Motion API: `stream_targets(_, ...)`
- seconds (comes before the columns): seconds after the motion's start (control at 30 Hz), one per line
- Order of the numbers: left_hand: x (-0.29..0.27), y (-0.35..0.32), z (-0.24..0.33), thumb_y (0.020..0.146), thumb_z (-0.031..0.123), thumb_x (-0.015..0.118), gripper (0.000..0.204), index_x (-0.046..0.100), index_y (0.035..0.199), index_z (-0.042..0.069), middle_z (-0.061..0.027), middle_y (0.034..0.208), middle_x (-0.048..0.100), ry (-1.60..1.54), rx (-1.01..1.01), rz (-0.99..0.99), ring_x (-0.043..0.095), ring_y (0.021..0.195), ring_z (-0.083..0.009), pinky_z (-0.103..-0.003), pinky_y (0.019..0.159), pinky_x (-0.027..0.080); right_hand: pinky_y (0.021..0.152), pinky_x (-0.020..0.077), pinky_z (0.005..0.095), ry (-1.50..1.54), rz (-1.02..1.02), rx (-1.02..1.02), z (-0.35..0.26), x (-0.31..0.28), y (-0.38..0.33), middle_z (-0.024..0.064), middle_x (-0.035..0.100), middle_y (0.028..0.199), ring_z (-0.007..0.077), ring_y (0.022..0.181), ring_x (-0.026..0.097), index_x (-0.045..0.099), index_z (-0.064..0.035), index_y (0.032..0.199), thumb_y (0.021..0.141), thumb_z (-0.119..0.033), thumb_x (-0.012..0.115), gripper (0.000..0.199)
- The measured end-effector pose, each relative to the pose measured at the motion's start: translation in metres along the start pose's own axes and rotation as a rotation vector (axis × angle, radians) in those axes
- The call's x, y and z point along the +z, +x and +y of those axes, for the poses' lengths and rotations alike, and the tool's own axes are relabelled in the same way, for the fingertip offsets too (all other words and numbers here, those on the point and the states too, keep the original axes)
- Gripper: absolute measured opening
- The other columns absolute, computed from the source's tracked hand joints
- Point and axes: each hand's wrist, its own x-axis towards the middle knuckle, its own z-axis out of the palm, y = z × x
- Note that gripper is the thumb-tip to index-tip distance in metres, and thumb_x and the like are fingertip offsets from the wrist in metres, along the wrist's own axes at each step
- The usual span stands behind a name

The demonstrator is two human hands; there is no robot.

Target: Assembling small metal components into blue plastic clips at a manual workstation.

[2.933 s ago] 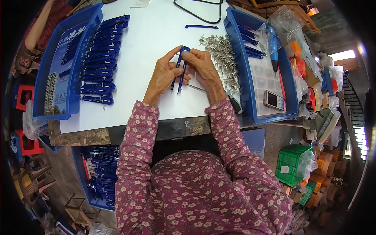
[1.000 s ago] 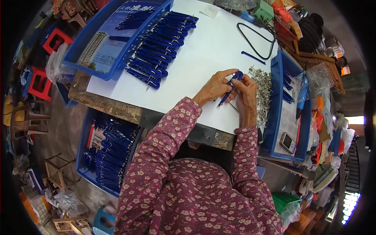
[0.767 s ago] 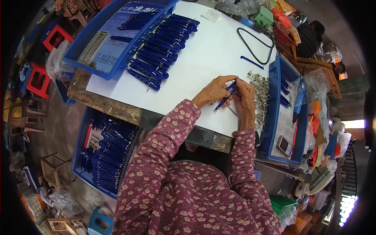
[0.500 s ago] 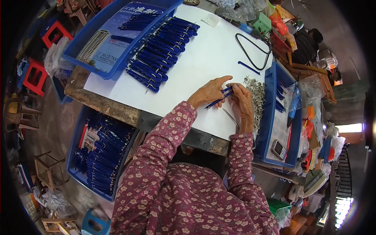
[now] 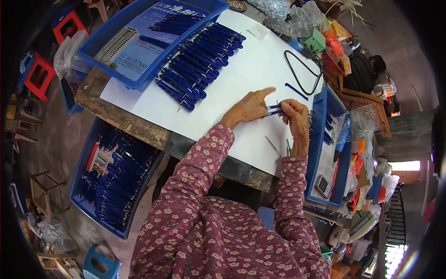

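Above the white sheet my left hand (image 5: 248,108) is closed round the left ends of thin blue strips (image 5: 274,110), its index finger stretched out. Pinched at the strips' other ends are the thumb and fingers of my right hand (image 5: 296,118), where a small metal piece sticks up. A slim pointed metal tool (image 5: 273,146) lies on the sheet below the hands. One loose blue strip (image 5: 296,91) rests beyond my right hand. My right hand and forearm mostly hide a pile of small metal parts (image 5: 310,117). Farther left, a row of blue strips with metal fittings (image 5: 204,58) lies on the sheet.
A blue tray (image 5: 134,83) stands on the table's left, another blue tray (image 5: 312,165) on the right with a small phone-like device (image 5: 323,186). A blue bin (image 5: 75,183) of strips sits low at left. A black loop (image 5: 290,69) lies far right; plastic bags crowd the back.
The view has shifted slightly. My right hand has moved up and right, drawing away from my left, so the strips now show between them. The metal pile has become mostly hidden.
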Motion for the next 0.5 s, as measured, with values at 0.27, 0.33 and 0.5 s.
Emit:
stream_targets(0.27,0.006,0.005,0.008,0.074,-0.002,0.052,0.051,0.043,0.124,-0.001,-0.0175,0.115,0.050,0.343,0.614,1.017,0.046,0.108,-0.0332,-0.042,0.092,0.037,0.042,0.0378,0.0187,0.391,0.178,0.009,-0.007,0.034,0.056,0.0085,0.057,0.068,0.0089,0.053,0.050,0.057,0.0061,0.091,0.084,-0.008,0.057,0.015)
stream_targets(0.33,0.005,0.005,0.008,0.075,-0.002,0.052,0.050,0.044,0.124,-0.001,-0.0178,0.115,0.050,0.337,0.612,1.054,0.047,0.107,-0.0331,-0.042,0.092,0.037,0.043,0.0385,0.0189,0.388,0.208,0.027,-0.013,0.066,0.072,0.0067,0.057,0.066,0.0090,0.053,0.050,0.058,0.0054,0.086,0.083,-0.010,0.059,0.015)
stream_targets(0.5,-0.001,0.002,0.005,0.078,0.000,0.049,0.044,0.044,0.122,-0.002,-0.0197,0.115,0.049,0.308,0.584,1.126,0.048,0.107,-0.0351,-0.041,0.090,0.040,0.050,0.0434,0.0191,-0.075,0.086,-0.300,-0.005,0.119,0.092,0.0043,0.058,0.066,0.0117,0.057,0.054,0.057,0.0043,0.081,0.083,-0.014,0.060,0.019)
